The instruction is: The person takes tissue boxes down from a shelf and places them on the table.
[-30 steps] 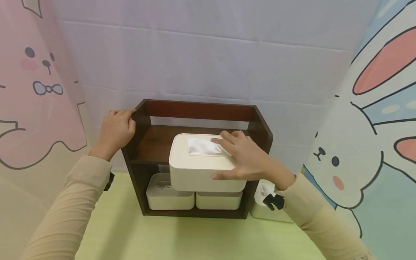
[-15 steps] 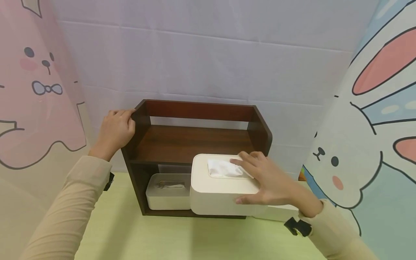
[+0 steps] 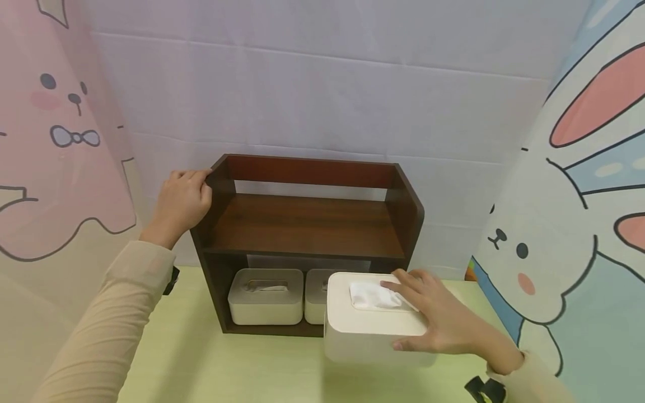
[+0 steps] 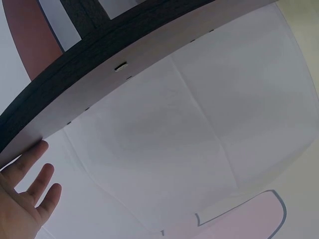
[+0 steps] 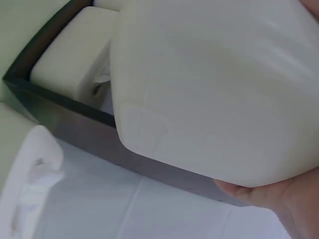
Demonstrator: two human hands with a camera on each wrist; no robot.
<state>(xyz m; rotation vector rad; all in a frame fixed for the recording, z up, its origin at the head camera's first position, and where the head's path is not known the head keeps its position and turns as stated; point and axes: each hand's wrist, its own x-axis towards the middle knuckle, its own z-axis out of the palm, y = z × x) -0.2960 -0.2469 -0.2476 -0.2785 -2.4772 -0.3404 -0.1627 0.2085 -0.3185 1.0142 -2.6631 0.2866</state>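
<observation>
My right hand point(image 3: 443, 319) grips a white tissue box point(image 3: 373, 347) by its right side, thumb on the front face and fingers over the top beside the tissue. The box is held above the table, in front of the shelf's lower right. Its pale wall fills much of the right wrist view, with part of my hand at the lower right. My left hand point(image 3: 182, 204) holds the upper left side panel of the dark brown wooden shelf point(image 3: 307, 224). In the left wrist view, spread fingers point(image 4: 35, 159) show against that panel; the thumb is hidden there.
Two more tissue boxes sit in the lower compartment: the left one point(image 3: 265, 305) in full view, the right one point(image 3: 314, 302) partly covered by the held box. In the right wrist view another tissue box point(image 5: 15, 199) stands outside the shelf. A pale green table point(image 3: 227, 369) lies below.
My right hand has carried the tissue box from in front of the upper shelf down and to the right, toward me. The left hand has stayed on the shelf's side panel.
</observation>
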